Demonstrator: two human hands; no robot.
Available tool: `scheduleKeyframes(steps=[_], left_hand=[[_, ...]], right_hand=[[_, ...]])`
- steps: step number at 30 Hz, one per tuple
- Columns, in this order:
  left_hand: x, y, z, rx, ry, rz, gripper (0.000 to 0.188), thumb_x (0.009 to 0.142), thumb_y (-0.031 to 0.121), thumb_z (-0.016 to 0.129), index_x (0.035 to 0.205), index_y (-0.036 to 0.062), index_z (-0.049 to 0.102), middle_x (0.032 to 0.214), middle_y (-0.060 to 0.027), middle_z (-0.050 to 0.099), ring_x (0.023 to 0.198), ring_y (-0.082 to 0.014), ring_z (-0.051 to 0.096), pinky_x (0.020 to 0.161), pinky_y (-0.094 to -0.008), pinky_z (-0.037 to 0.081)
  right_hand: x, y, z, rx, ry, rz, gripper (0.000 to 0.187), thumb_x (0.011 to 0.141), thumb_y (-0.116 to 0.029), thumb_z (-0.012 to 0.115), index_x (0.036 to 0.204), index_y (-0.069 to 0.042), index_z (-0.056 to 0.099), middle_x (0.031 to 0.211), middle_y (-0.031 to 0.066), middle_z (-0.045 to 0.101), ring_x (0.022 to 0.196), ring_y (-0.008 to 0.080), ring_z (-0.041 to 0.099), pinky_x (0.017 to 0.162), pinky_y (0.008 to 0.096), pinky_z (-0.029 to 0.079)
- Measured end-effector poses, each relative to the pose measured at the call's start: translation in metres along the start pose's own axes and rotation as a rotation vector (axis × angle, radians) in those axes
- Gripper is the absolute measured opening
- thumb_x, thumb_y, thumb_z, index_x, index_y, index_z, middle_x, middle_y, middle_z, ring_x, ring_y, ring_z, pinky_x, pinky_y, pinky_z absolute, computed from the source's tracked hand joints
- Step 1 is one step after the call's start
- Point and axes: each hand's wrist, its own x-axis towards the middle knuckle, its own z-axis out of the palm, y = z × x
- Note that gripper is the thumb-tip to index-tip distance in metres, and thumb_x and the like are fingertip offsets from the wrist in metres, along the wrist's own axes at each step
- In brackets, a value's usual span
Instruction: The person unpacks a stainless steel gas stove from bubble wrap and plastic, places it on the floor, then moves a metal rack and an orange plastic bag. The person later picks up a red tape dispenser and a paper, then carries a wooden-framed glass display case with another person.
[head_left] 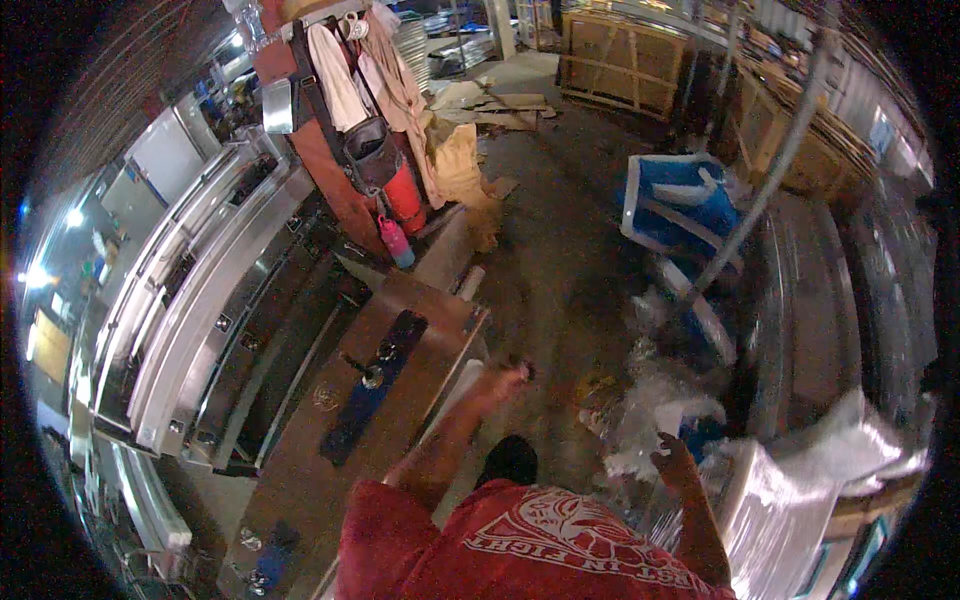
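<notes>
My left hand is stretched forward over the floor, just past the edge of a brown-topped workbench. Its fingers look curled, with a small dark patch by the fingertips that is too blurred to name. Lower on the right, my right hand hangs with its fingers apart and nothing visible in it. Crumpled clear plastic wrap lies on the floor close to that hand. On the bench, a dark blue strip carries small metal parts.
Long metal profiles are stacked left of the bench. Beyond it, a reddish post holds hanging cloths and a bag; a pink bottle stands below. Rightward are a blue-and-white bundle, a slanting pole, a wrapped stack and wooden crates.
</notes>
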Motion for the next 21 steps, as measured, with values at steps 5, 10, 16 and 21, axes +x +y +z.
scheduleKeyframes(steps=[5, 10, 16, 21], left_hand=[[0.196, 0.080, -0.123, 0.063, 0.500, 0.230, 0.056, 0.089, 0.038, 0.070, 0.132, 0.0045, 0.056, 0.099, -0.0118, 0.068, 0.076, -0.0236, 0.065, 0.063, -0.0360, 0.052], [0.388, 0.154, -0.280, 0.212, 0.817, 0.231, 0.056, 0.089, 0.035, 0.072, 0.133, 0.0047, 0.055, 0.096, -0.0114, 0.068, 0.073, -0.0235, 0.065, 0.060, -0.0353, 0.052], [0.548, 0.199, -0.435, 0.491, 0.957, 0.071, 0.056, 0.088, 0.034, 0.072, 0.133, 0.0049, 0.056, 0.098, -0.0115, 0.068, 0.075, -0.0240, 0.065, 0.061, -0.0355, 0.052], [0.603, 0.178, -0.512, 0.692, 1.077, -0.033, 0.056, 0.088, 0.033, 0.072, 0.133, 0.0049, 0.056, 0.100, -0.0117, 0.068, 0.079, -0.0248, 0.064, 0.064, -0.0362, 0.052]], right_hand=[[0.159, 0.042, -0.038, -0.181, 0.080, 0.075, 0.043, 0.091, -0.031, 0.069, 0.123, -0.004, 0.059, 0.112, 0.0202, 0.066, 0.099, 0.0343, 0.066, 0.080, 0.0451, 0.055], [0.250, 0.090, -0.015, 0.613, -0.268, -0.104, 0.043, 0.095, -0.030, 0.062, 0.131, -0.007, 0.057, 0.122, 0.0236, 0.063, 0.113, 0.0358, 0.061, 0.090, 0.0485, 0.052], [0.398, 0.090, 0.013, 0.215, -0.275, 0.726, 0.042, 0.097, -0.030, 0.058, 0.132, -0.007, 0.057, 0.125, 0.0226, 0.062, 0.110, 0.0361, 0.061, 0.090, 0.0495, 0.052], [0.559, 0.065, 0.010, 0.292, -0.284, 0.775, 0.041, 0.098, -0.031, 0.056, 0.131, -0.007, 0.057, 0.123, 0.0212, 0.062, 0.107, 0.0367, 0.062, 0.089, 0.0502, 0.052]])
